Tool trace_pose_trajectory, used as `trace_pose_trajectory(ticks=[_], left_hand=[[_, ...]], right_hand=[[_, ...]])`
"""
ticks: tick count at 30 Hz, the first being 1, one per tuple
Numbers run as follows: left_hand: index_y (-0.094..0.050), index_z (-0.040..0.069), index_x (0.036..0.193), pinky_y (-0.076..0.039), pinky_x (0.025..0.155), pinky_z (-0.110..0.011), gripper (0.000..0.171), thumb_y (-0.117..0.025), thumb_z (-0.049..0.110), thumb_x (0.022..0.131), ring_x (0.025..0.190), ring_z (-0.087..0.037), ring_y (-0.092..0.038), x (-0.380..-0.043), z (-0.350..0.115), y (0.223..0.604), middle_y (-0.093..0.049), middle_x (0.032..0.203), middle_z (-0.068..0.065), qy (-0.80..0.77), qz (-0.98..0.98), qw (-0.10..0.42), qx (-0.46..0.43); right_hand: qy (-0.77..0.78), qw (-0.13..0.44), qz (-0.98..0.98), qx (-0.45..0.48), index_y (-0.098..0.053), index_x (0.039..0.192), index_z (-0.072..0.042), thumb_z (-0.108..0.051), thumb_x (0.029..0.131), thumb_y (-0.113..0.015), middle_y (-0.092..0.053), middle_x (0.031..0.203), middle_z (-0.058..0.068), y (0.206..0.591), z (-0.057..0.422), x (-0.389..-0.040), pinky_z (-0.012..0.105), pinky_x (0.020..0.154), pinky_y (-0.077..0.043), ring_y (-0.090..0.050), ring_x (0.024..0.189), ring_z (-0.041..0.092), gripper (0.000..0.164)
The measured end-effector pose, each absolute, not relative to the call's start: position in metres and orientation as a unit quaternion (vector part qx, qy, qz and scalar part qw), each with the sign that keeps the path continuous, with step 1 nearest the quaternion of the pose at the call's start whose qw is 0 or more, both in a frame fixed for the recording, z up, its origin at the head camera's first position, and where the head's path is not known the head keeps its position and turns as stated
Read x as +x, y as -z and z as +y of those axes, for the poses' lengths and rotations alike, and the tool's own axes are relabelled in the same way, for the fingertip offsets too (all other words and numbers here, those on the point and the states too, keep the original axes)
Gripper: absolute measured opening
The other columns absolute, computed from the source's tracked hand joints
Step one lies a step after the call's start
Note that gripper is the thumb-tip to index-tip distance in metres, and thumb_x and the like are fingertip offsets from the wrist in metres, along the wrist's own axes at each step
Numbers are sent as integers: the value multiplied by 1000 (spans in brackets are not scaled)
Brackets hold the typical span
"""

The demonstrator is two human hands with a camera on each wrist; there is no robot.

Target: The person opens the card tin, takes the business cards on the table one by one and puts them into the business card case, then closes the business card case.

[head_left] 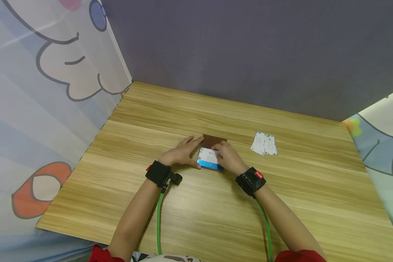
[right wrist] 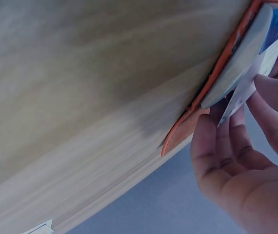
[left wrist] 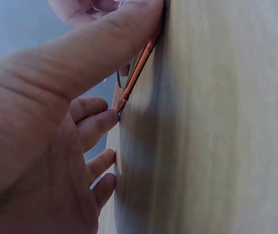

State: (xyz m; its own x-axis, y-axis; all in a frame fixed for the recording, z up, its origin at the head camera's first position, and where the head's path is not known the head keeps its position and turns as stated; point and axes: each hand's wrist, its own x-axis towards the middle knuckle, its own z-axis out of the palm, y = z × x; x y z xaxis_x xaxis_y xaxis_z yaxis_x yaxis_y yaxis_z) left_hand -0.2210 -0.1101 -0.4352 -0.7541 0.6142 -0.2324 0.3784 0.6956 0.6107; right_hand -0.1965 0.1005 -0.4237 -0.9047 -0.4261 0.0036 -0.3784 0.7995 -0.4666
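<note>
A brown card holder [head_left: 213,140] lies unfolded on the table, its orange-brown edge [right wrist: 178,127] showing in the right wrist view. Over its near half is a white printed card [head_left: 207,154], with a shiny blue strip [head_left: 209,165] along the near side. My right hand [head_left: 230,157] pinches the card's right part between thumb and fingers; in the right wrist view the card [right wrist: 248,92] tilts up off the holder. Spread along the holder's left side is my left hand [head_left: 182,153], its thumb by the near corner and a fingertip at the far half.
Several white printed cards [head_left: 264,143] lie overlapped on the wooden table [head_left: 308,171], right of the holder. A dark grey panel [head_left: 249,54] stands along the far edge. Patterned curtains [head_left: 29,120] hang at both sides. Green cables [head_left: 159,222] run from both wrist straps.
</note>
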Motion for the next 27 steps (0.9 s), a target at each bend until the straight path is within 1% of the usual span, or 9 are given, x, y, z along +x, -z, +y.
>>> trace_pose_trajectory(ticks=[9,15,21,27], left_hand=[[-6,20,149,-8,111,-56,109,-77,43,69,142,-27,5,-220,-110,434,-11,155,-2,-283,893,219,273],[-7,20,149,-8,111,-56,109,-77,43,69,142,-27,5,-220,-111,435,-11,155,-3,-286,892,219,272],[-7,18,149,-7,112,-55,109,-77,43,69,142,-28,5,-220,-111,435,-11,155,-2,-287,891,215,278],[-7,18,149,-7,112,-56,109,-77,43,69,142,-28,5,-220,-111,435,-11,155,-2,-286,891,215,279]], right_hand=[[230,63,945,-226,-65,108,-1,1,83,-58,-57,97,13,423,101,-194,34,72,-45,-51,88,25,26],[231,52,941,-244,-66,105,0,0,83,-58,-59,96,13,424,102,-193,37,74,-46,-53,88,26,23],[239,42,941,-237,-68,99,0,0,83,-59,-61,96,12,425,103,-193,38,75,-48,-54,90,28,19],[235,44,941,-237,-69,101,0,-4,85,-58,-60,94,12,425,104,-193,37,74,-47,-53,89,27,20]])
